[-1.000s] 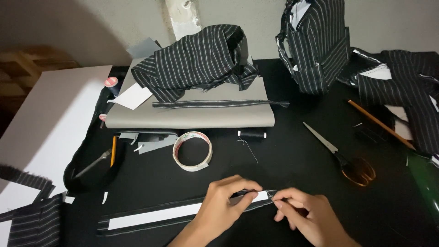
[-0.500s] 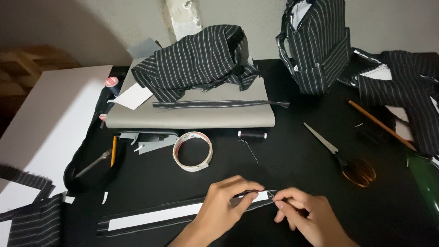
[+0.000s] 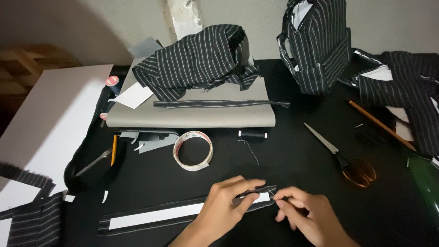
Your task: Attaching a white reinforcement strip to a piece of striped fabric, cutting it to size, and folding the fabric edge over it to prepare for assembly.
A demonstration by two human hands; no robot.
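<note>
**Hands at the end of a fabric strip**

At the bottom centre of the frame, in the head view, the left hand (image 3: 228, 203) lies on a long dark fabric strip (image 3: 151, 218) with a white band down its middle. The fingers are pinched narrow on the strip's right end. The strip runs from the lower left of the frame to the bottom centre, flat on the black table (image 3: 283, 160).

Just right of it, the right hand (image 3: 304, 215) has thumb and forefinger closed together at the strip's tip. What they pinch is too small to tell; a thin thread seems to run there.

Above the hands, centre frame, lies a roll of tape (image 3: 193, 150). A black thread spool (image 3: 253, 134) sits near it to the right. Scissors (image 3: 340, 156) lie at centre right. A striped cloth bundle (image 3: 201, 59) rests on a grey board (image 3: 192, 116) in the upper centre. A striped bag (image 3: 318, 43) stands at the upper right.
</note>
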